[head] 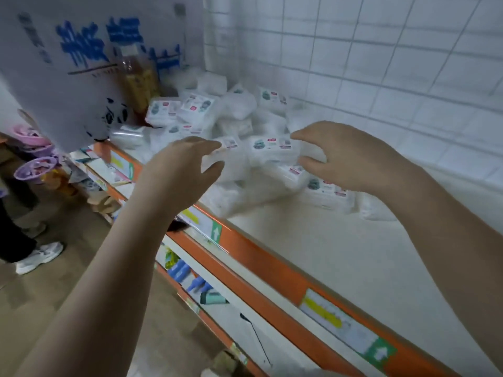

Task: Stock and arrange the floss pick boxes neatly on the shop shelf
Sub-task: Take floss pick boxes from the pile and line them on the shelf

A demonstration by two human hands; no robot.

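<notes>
Up at twelve o'clock on the white shelf (340, 254), floss pick boxes (272, 148) lie heaped anyhow, so the left hand (182, 170) and right hand (343, 156) hover half-open at nine and three of one, apparently gripping nothing, probably to straighten it.

— What sort of place is this?
— A shop. The shelf (340, 268) has an orange front rail (272, 270) carrying price labels (324, 311) with green arrow tags.
— Stock?
— Identical white packs (272, 148) heaped on top, more goods on the lower shelf (187, 278). A blurred hanging sign (81, 50), probably promotional.
</notes>
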